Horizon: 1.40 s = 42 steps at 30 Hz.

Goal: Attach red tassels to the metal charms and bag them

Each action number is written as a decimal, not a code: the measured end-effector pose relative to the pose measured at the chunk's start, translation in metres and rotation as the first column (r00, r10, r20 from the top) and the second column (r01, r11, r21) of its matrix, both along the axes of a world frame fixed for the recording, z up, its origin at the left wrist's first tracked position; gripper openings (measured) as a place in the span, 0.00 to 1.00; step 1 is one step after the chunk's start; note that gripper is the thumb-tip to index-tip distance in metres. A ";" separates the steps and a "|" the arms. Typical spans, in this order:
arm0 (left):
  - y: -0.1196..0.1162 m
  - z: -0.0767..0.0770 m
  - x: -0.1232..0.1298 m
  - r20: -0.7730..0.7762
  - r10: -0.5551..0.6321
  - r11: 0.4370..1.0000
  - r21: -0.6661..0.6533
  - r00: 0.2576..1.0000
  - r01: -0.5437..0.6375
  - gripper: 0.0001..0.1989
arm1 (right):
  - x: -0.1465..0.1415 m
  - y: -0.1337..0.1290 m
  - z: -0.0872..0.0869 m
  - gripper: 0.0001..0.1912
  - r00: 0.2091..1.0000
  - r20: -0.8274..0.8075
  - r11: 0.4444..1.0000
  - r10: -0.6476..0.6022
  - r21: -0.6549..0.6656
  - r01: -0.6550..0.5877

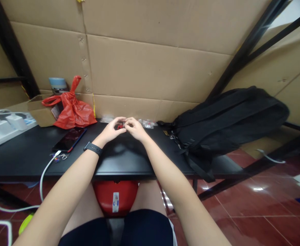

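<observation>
Both my hands meet above the far part of the black table, near the cardboard wall. A small red object (pixel 120 126) shows between the thumb and fingers of my left hand (pixel 114 130), which wears a dark watch at the wrist. My right hand (pixel 134 128) touches the left one, its thumb and fingertips pinched at the right side of the red object on a small, thin, shiny piece too small to make out. Small clear plastic bags (pixel 148 124) lie just behind and to the right of my hands.
On the black table (pixel 125 160), a phone (pixel 71 139) with a white cable, a red plastic bag (pixel 75 111), a cardboard box (pixel 42 111) and a power strip (pixel 10 131) stand left. A black backpack (pixel 232 118) lies right. Below is a red stool (pixel 124 196).
</observation>
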<state>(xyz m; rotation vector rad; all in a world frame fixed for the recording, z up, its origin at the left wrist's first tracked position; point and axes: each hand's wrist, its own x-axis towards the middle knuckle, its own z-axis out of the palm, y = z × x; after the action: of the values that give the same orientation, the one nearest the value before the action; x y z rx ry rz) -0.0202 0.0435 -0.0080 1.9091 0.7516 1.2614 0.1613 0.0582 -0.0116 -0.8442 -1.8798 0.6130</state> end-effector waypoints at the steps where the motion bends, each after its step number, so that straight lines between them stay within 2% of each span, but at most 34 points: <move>1: -0.002 0.001 0.000 -0.021 -0.013 1.000 0.012 1.000 0.013 0.25 | 0.000 0.000 0.000 0.08 1.000 -0.003 1.000 0.001 0.000 -0.001; 8: -0.002 -0.001 -0.005 -0.115 0.087 0.994 0.070 0.990 -0.079 0.19 | 0.000 0.001 -0.004 0.07 1.000 -0.014 1.000 0.022 -0.003 -0.022; 14: 0.000 -0.002 -0.009 -0.257 0.255 0.966 0.107 0.932 -0.234 0.10 | 0.002 0.003 -0.003 0.06 1.000 0.019 0.999 -0.009 -0.043 0.010; 19: -0.007 0.000 -0.007 -0.475 0.366 0.931 0.202 0.800 -0.306 0.08 | 0.002 0.003 -0.004 0.07 0.996 0.088 1.000 0.005 -0.016 -0.004; 22: -0.009 -0.004 -0.009 -0.557 0.462 0.886 0.264 0.690 -0.380 0.08 | 0.007 0.003 -0.008 0.08 0.978 0.160 0.991 -0.131 0.021 0.130; 24: -0.010 -0.006 -0.012 -0.593 0.500 0.862 0.267 0.632 -0.431 0.10 | 0.012 0.003 -0.011 0.04 0.938 0.246 0.969 -0.245 0.033 0.245; 25: -0.010 -0.006 -0.013 -0.609 0.497 0.860 0.249 0.619 -0.446 0.10 | 0.016 0.002 -0.013 0.04 0.907 0.306 0.956 -0.288 0.030 0.293; 27: -0.012 -0.007 -0.015 -0.629 0.467 0.872 0.210 0.621 -0.443 0.11 | 0.021 0.001 -0.015 0.11 0.835 0.441 0.933 -0.330 0.016 0.361; 30: -0.016 -0.005 -0.015 -0.656 0.450 0.876 0.192 0.606 -0.442 0.11 | 0.026 -0.003 -0.017 0.20 0.755 0.591 0.924 -0.285 -0.040 0.380; 32: -0.018 -0.001 -0.013 -0.675 0.456 0.867 0.188 0.581 -0.462 0.11 | 0.026 -0.005 -0.015 0.22 0.732 0.630 0.924 -0.260 -0.056 0.377; 37: -0.012 0.016 -0.014 -0.774 0.311 0.920 0.100 0.551 -0.379 0.11 | 0.016 -0.006 -0.003 0.17 0.668 0.689 0.933 -0.281 0.033 0.359; 40: -0.002 0.021 -0.019 -0.794 0.348 0.919 0.185 0.498 -0.348 0.10 | 0.013 -0.003 0.002 0.17 0.606 0.758 0.951 -0.242 0.062 0.303; 42: 0.003 0.018 -0.023 -0.778 0.389 0.912 0.253 0.493 -0.322 0.11 | 0.018 0.000 0.001 0.18 0.606 0.764 0.955 -0.224 0.049 0.292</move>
<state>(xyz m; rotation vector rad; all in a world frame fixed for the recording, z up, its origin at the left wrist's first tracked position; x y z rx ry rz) -0.0428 0.0462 0.0098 2.4909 1.6790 0.5080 0.1789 0.0587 -0.0103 -1.5866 -2.4138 0.1221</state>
